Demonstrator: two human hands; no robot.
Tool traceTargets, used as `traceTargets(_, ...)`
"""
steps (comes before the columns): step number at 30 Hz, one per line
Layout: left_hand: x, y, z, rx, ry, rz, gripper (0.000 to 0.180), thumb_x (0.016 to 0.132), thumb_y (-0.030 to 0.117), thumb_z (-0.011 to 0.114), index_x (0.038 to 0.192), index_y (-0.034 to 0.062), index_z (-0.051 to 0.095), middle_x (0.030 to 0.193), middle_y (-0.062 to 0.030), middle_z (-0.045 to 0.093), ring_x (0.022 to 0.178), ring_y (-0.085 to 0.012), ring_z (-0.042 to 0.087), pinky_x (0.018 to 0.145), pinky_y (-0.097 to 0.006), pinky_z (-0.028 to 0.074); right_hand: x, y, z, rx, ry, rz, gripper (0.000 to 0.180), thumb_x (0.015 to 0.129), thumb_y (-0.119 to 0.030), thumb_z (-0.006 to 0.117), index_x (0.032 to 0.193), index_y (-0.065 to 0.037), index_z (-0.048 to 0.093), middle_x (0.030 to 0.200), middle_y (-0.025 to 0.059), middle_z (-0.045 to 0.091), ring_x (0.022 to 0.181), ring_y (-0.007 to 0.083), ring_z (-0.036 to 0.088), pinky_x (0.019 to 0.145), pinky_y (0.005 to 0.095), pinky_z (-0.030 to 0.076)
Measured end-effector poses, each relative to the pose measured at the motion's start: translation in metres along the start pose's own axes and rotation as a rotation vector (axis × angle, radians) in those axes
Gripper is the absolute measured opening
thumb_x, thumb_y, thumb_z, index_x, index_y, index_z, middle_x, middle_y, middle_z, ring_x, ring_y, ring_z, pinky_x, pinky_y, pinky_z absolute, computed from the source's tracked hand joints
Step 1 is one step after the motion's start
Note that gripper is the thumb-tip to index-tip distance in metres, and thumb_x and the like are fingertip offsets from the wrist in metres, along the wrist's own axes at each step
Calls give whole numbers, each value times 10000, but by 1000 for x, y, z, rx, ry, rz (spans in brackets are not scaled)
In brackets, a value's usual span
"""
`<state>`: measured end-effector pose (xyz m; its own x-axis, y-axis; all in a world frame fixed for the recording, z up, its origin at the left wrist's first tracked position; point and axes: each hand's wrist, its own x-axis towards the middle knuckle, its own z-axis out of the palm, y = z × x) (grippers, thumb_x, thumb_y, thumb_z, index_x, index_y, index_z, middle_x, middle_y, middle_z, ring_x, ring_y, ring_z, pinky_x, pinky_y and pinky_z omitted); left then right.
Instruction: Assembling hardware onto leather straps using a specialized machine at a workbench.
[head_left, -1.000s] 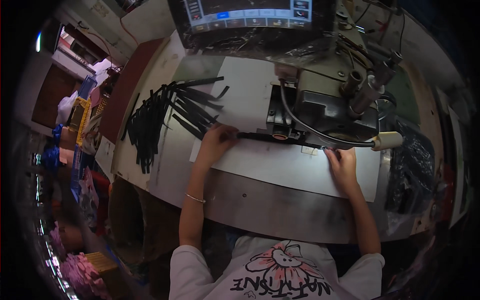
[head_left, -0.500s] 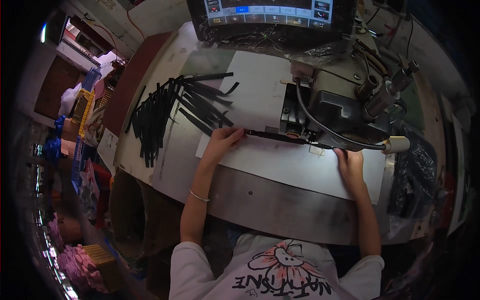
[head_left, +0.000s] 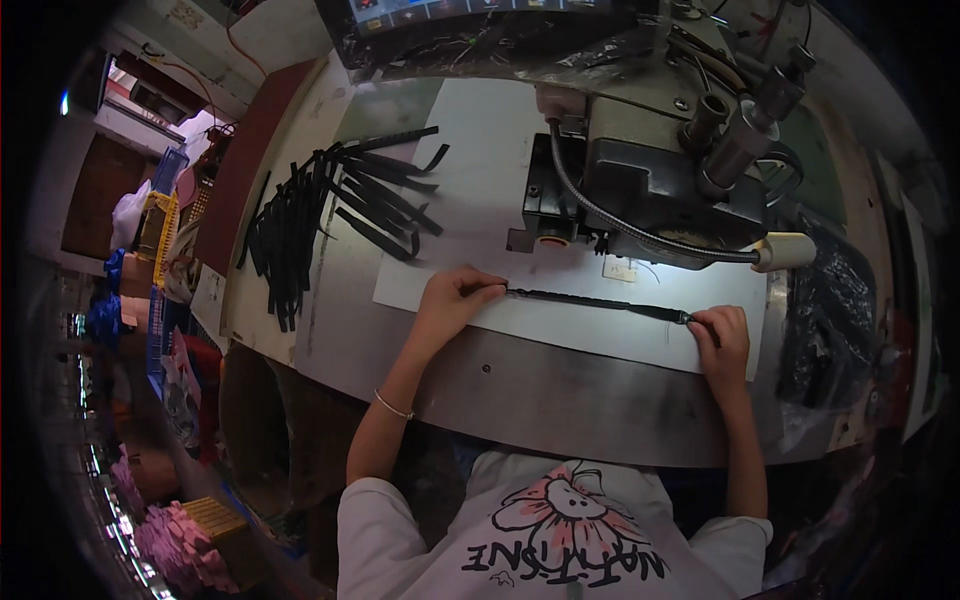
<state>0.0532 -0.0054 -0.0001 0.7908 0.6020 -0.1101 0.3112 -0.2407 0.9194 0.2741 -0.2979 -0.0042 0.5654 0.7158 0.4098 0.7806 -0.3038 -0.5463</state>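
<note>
Nearest: my light shirt (head_left: 450, 540), a flower print on its chest. A thin bracelet (head_left: 393, 405) circles my left wrist.

Left hand (head_left: 450, 303): thumb and forefinger closed in a pinch on the left end of a narrow black strip (head_left: 600, 300). Right hand (head_left: 724, 340): thumb and fingertips pinched on its other end, where a fine thread tail (head_left: 668, 331) hangs. The strip runs nearly straight between my hands, sloping slightly down to the right, over the near part of a white sheet (head_left: 565, 333). Cannot tell whether its middle touches the sheet.

Handling, judged by eye: very light, soft and limp, fabric-like; not fragile, though the narrow ends might fray. The middle looks gathered or folded, so it could twist or curl if slack. Slipperiness uncertain; matt surface suggests fair grip. Best hold: a fingertip pinch at each extreme end, light tension, midsection left free.

Beyond the strip, apart from it: the black machine head (head_left: 660, 180), a flexible metal conduit (head_left: 600, 238) curving across its front to a pale end piece (head_left: 785, 250). Left of that, a fanned heap of loose black strips (head_left: 288, 235), some bent at the tips, which supports the reading of pliable material. Farthest: a lit screen (head_left: 405, 14), cut off by the upper edge.
</note>
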Motion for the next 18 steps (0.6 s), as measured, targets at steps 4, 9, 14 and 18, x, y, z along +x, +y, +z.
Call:
traceTargets(4, 4, 16, 9, 217, -14, 17, 143, 723, 95, 691, 850, 31, 689, 745, -67, 585, 689, -154, 554, 647, -256, 434, -6, 5, -7, 38, 10, 66, 98, 729, -36, 654, 817, -30, 610, 791, 74, 552, 787, 235, 499, 680, 330, 410)
traceTargets(9, -3, 8, 2, 252, -7, 105, 151, 690, 49, 706, 835, 22, 672, 764, -63, 571, 688, -150, 565, 623, -249, 435, -3, 6, -4, 102, -47, 53, 151, 729, -49, 649, 874, -46, 609, 836, 70, 552, 849, 243, 486, 755, 331, 395)
traceTargets(14, 1, 8, 0, 243, -64, 125, 234, 680, 67, 712, 909, 49, 670, 781, -50, 567, 728, -149, 559, 640, -262, 431, -3, 5, -7, 131, -39, 95, 184, 734, -47, 639, 914, -45, 602, 884, 71, 544, 886, 240, 486, 791, 322, 397)
traceTargets(18, -3, 14, -2, 314, -93, 147, 244, 673, 103, 719, 912, 70, 683, 798, -51, 564, 764, -156, 543, 653, -266, 422, -3, 6, -2, 123, -30, 58, 155, 752, -76, 631, 903, -47, 607, 871, 71, 535, 873, 247, 479, 775, 328, 393)
